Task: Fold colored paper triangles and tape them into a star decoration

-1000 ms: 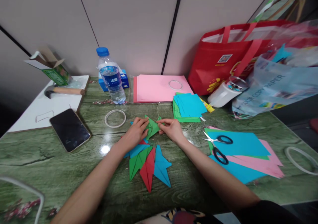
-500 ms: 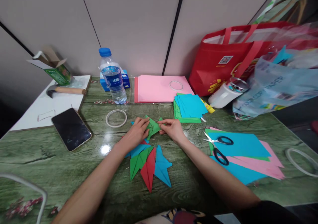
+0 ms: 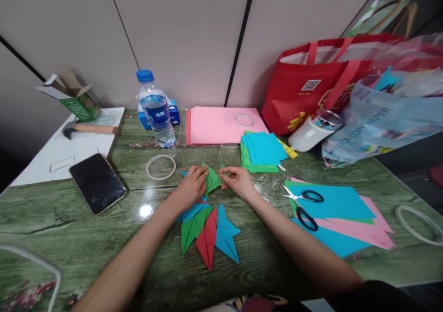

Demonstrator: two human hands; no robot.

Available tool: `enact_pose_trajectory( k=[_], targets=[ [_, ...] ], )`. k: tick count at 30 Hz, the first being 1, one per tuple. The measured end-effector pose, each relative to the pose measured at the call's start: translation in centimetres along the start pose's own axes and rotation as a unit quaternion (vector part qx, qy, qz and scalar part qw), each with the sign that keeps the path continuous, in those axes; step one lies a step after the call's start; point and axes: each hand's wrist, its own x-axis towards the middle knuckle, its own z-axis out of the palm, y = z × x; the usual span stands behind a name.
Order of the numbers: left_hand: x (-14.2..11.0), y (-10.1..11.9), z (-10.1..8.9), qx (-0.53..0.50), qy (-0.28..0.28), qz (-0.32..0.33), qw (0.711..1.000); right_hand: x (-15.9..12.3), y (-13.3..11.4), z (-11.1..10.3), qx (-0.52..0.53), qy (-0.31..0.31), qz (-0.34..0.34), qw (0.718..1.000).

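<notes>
A green folded paper piece point(image 3: 212, 181) lies between my hands at the middle of the table. My left hand point(image 3: 192, 183) presses on its left part with the fingers together. On its right side, my right hand point(image 3: 237, 178) pinches the edge between thumb and fingertips. Just below, folded paper pieces fan out in a curve: a green one point(image 3: 194, 229), a red one point(image 3: 206, 243) and a blue one point(image 3: 226, 234). More blue and red pieces sit partly hidden under my left hand and wrist.
Scissors point(image 3: 304, 210) rest on coloured sheets point(image 3: 341, 203) at right. Behind stand a water bottle point(image 3: 155, 111), pink paper point(image 3: 214, 125), blue and green squares point(image 3: 263, 148), a red bag point(image 3: 287, 90) and a white cup point(image 3: 306, 134). A phone point(image 3: 98, 183) and hammer point(image 3: 92, 128) lie left.
The camera view has shifted slightly. Both hands stay on the green folded paper piece, and the right fingers have moved a little along its right edge.
</notes>
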Motion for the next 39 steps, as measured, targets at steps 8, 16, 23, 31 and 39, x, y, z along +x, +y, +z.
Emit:
enact_pose_trajectory(
  k=[8, 16, 23, 31, 39],
  targets=[
    [0.18, 0.08, -0.20, 0.038, -0.004, 0.024, 0.999, -0.14, -0.29, -0.09, 0.005, -0.001, 0.007, 1.000],
    [0.34, 0.20, -0.13, 0.024, 0.003, 0.013, 1.000, -0.29, -0.18, -0.36, 0.020, 0.015, 0.013, 1.000],
    [0.03, 0.04, 0.05, -0.013, 0.019, -0.005, 1.000, -0.47, -0.20, -0.56, 0.023, 0.007, 0.010, 1.000],
    [-0.23, -0.16, 0.07, -0.044, 0.017, -0.046, 0.998, -0.80, -0.33, -0.66, 0.029, 0.004, 0.009, 1.000],
    [-0.12, -0.16, -0.13, -0.066, -0.011, -0.045, 0.997, -0.69, -0.56, -0.58, 0.032, -0.006, 0.013, 0.999]
  ],
)
